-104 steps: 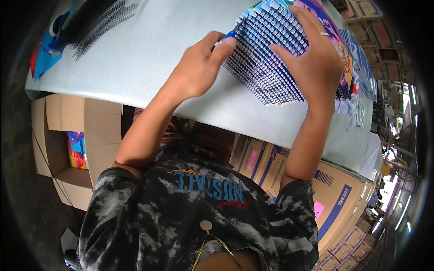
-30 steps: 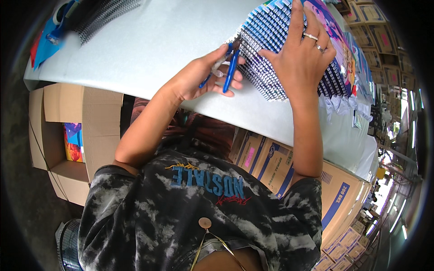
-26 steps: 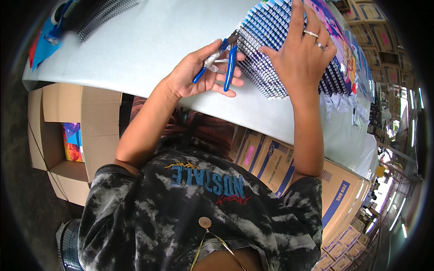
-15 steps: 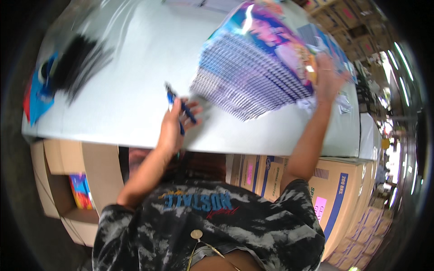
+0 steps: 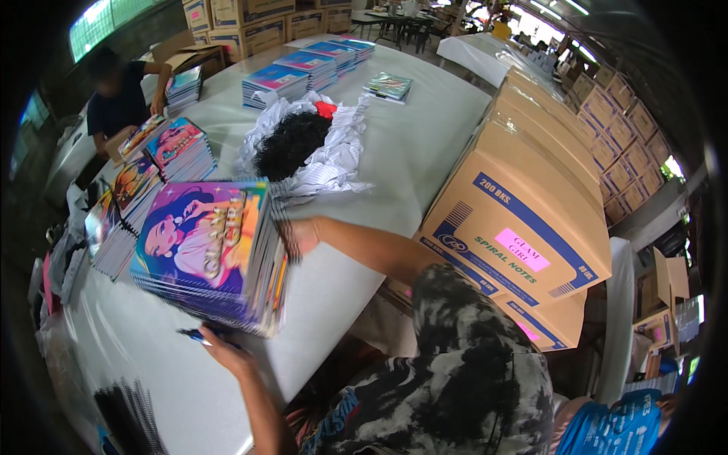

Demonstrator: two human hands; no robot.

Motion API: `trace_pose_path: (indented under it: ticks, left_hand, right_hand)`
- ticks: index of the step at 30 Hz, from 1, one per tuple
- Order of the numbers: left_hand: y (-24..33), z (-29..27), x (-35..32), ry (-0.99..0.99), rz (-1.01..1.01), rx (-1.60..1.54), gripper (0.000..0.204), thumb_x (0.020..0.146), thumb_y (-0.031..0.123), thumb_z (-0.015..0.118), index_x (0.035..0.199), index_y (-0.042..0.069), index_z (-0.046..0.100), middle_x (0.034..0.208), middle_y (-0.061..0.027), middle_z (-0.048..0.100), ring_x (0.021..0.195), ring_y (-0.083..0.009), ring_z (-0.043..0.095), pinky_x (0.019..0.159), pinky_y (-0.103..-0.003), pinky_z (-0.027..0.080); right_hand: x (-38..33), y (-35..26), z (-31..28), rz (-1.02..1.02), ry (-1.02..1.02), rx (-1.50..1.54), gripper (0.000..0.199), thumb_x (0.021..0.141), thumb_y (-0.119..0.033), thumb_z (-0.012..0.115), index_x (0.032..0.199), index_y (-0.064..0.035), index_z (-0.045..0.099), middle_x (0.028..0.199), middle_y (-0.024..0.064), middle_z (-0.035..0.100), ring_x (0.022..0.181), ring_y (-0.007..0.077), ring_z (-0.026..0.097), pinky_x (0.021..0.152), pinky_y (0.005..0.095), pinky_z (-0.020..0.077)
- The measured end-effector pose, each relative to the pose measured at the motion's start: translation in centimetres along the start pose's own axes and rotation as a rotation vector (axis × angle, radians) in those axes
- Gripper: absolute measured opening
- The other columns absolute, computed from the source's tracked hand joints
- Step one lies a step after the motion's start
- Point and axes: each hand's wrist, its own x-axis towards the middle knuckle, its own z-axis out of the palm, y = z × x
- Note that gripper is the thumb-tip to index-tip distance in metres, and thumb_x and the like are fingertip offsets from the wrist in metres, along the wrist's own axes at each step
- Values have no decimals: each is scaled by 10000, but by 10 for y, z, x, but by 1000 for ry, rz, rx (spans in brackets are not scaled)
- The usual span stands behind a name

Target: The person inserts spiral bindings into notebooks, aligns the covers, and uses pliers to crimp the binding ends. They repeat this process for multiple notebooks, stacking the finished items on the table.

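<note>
A thick stack of spiral notebooks [image 5: 201, 246] with colourful illustrated covers is tilted over the table, between my hands. My right hand [image 5: 307, 233] presses against its right side, by the black coil bindings; the fingertips are hidden behind them. Beneath the lower edge, my left hand [image 5: 222, 350] touches or nearly touches the stack. Blue-handled pliers [image 5: 199, 335] stick out from that hand, their dark tip pointing left. Just beyond, more notebook stacks [image 5: 125, 193] stand on the table.
Crumpled white paper [image 5: 345, 155] surrounds tangled black coil scraps [image 5: 292, 148]. Loose black coils [image 5: 130, 415] lie at the near left. Blue-covered notebook stacks [image 5: 277, 82] line the far side, where a co-worker [image 5: 114, 98] handles notebooks. Big cartons [image 5: 516, 220] border the right; another person [image 5: 614, 425] is behind them.
My view has swung, bringing the co-worker and far stacks into sight. The notebook stack has come between both hands, and my left hand has moved from apart to its lower edge, still with the pliers.
</note>
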Motion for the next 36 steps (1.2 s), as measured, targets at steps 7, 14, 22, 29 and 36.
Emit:
trace_pose_path:
  ticks: [7, 14, 22, 29, 36]
  left_hand:
    - [36, 14, 103, -464, -34, 405, 413, 936, 411, 430, 1064, 29, 519, 936, -57, 583, 765, -139, 543, 671, -307, 453]
    - [50, -44, 178, -477, -155, 546, 445, 931, 446, 417, 1013, 25, 532, 884, -62, 593, 695, -133, 530, 603, -292, 433]
    - [5, 2, -53, 229, 36, 115, 440, 925, 499, 400, 867, 77, 512, 847, -50, 563, 807, -136, 521, 752, -269, 419]
    - [39, -39, 18, -134, -317, 32, 480, 919, 407, 460, 1139, -13, 530, 1002, -98, 615, 939, -186, 560, 883, -326, 409]
    - [52, -58, 67, -36, -177, 119, 551, 909, 475, 423, 1122, -29, 491, 1065, -168, 583, 900, -198, 571, 797, -307, 433]
  right_hand:
    - [-1, 150, 94, -473, 387, 50, 914, 853, -671, 307, 1426, -24, 10, 1502, 144, 35, 1382, 221, 73, 1123, 330, 63]
    - [-30, 162, 143, -637, 520, 65, 748, 942, -470, 344, 1419, 15, 34, 1495, 144, 65, 1379, 222, 57, 1113, 324, 55]
    - [32, 53, -14, -724, 560, -18, 446, 947, -412, 323, 1231, -94, 450, 1152, 24, 546, 1071, 172, 512, 922, 325, 411]
    - [-20, 126, 77, -751, 738, -31, 566, 952, -440, 253, 1372, -63, 280, 1382, 85, 356, 1284, 205, 315, 1080, 347, 215]
    - [-41, 138, 140, -1275, 853, -293, 587, 977, -387, 255, 1408, -8, 129, 1462, 108, 195, 1341, 197, 203, 1102, 353, 136]
